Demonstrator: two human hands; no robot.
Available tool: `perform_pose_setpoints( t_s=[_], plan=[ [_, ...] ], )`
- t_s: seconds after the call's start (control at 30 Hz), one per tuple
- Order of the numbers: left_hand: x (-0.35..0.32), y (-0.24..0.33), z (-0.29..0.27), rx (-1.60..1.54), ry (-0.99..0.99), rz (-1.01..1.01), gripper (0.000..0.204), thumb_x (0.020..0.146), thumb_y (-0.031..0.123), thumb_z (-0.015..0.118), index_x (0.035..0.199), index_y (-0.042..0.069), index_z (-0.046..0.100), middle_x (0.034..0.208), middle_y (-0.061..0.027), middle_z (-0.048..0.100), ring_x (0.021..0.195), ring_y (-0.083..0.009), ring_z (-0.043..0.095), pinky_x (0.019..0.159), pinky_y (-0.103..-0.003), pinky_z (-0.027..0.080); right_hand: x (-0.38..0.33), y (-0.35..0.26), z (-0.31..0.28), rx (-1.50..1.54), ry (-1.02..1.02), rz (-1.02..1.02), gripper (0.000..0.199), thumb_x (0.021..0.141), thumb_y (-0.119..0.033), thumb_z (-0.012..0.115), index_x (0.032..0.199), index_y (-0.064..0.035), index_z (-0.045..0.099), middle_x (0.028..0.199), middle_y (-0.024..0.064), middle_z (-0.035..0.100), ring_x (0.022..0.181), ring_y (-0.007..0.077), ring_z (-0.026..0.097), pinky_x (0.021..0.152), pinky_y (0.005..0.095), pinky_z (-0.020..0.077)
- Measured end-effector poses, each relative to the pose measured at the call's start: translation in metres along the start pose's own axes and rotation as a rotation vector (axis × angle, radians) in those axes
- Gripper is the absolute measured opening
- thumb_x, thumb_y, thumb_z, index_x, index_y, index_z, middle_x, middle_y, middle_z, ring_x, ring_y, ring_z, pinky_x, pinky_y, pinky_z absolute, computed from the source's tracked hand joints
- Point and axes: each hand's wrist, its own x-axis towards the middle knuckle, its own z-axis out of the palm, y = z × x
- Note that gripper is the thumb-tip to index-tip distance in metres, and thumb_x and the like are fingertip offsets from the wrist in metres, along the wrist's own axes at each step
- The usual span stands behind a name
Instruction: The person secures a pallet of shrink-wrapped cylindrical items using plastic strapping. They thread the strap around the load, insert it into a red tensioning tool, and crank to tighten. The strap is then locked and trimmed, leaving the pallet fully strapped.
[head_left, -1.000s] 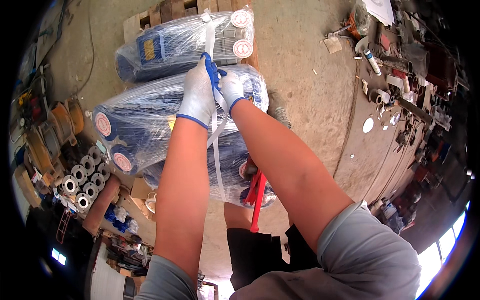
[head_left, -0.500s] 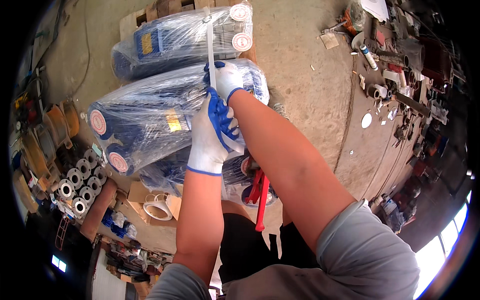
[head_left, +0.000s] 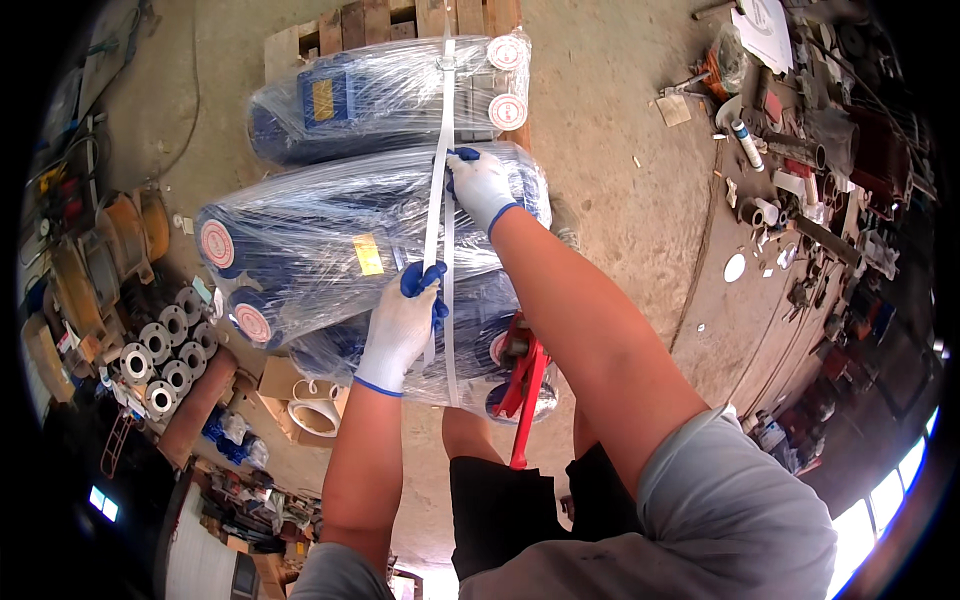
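A white packing strap (head_left: 434, 225) runs lengthwise over motor-like blue units wrapped in clear film. My left hand (head_left: 396, 325), in a white glove with blue coating, is closed around the strap above the nearer units. Farther up, my similarly gloved right hand (head_left: 482, 188) pinches the strap at its fingertips, over the large middle wrapped unit (head_left: 300, 215). A second run of strap lies beside the first and passes down to the near side. Behind is another wrapped unit (head_left: 390, 95), where a small buckle (head_left: 446, 63) shows on the strap.
A red-handled tool (head_left: 528, 400) rests by the nearest wrapped unit, close to my legs. Wooden pallet boards (head_left: 365, 25) show at the far end. Metal flanges (head_left: 157, 343) and a cardboard box (head_left: 290, 385) stand left. Pipes and scrap (head_left: 800, 150) clutter the right side.
My left hand has drawn back toward me along the strap, away from my right hand. Two strap runs now show apart. The whole view has shifted slightly.
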Motion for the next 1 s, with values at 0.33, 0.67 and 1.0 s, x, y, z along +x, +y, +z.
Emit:
perform_pose_setpoints(
  t_s=[0.33,0.67,1.0],
  plan=[
    [0.070,0.051,0.033,0.595,-0.024,-0.022,0.048,0.102,0.046,0.065,0.120,0.002,0.071,0.100,-0.0156,0.075,0.094,-0.0308,0.073,0.086,-0.040,0.055,-0.054,0.031,-0.035,0.290,-0.278,-0.083,0.024,0.102,-0.017,0.064,0.115,0.0015,0.074,0.100,0.0076,0.075,0.086,0.0151,0.068,0.079,0.0292,0.0556],
    [0.076,0.069,0.059,0.744,0.318,0.177,0.051,0.101,0.052,0.063,0.125,0.007,0.065,0.121,-0.0203,0.072,0.111,-0.0382,0.072,0.092,-0.049,0.056,-0.061,0.024,-0.007,0.592,0.016,0.147,0.020,0.103,-0.011,0.062,0.109,0.0048,0.073,0.094,0.0094,0.074,0.081,0.0154,0.067,0.076,0.0311,0.0546],
    [0.181,0.082,0.050,0.715,0.367,0.086,0.035,0.097,0.037,0.072,0.092,0.002,0.075,0.080,-0.0107,0.073,0.077,-0.0259,0.072,0.073,-0.039,0.055,-0.059,0.028,-0.012,0.407,-0.018,0.172,0.022,0.100,-0.016,0.065,0.109,0.0023,0.073,0.086,0.0136,0.074,0.072,0.0229,0.070,0.074,0.0367,0.0559]
  ],
)
